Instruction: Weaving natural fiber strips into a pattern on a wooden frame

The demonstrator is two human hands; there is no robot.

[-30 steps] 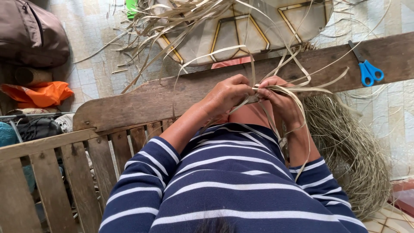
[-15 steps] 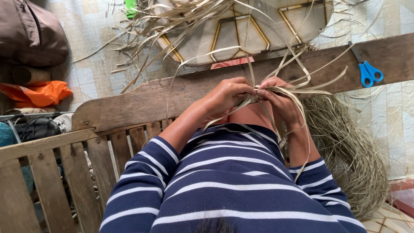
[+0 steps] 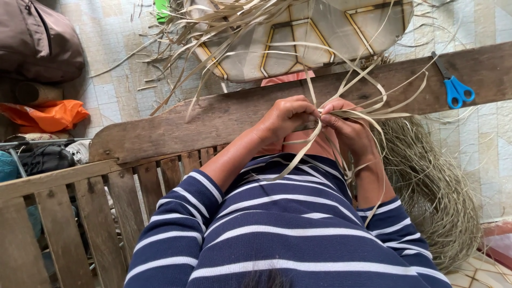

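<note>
Thin, pale dried palm-leaf strips (image 3: 341,114) are pinched between both hands above the lap, in front of a long brown wooden plank (image 3: 224,114). Left hand (image 3: 285,118): grip closed on the strips. Right hand (image 3: 346,125): grip closed on the same strips, fingertips touching the left. Blue-handled scissors (image 3: 453,85) are seen resting on the plank, well apart. A tangled bundle of dry fibre (image 3: 432,181) is noted beside the right forearm.
</note>
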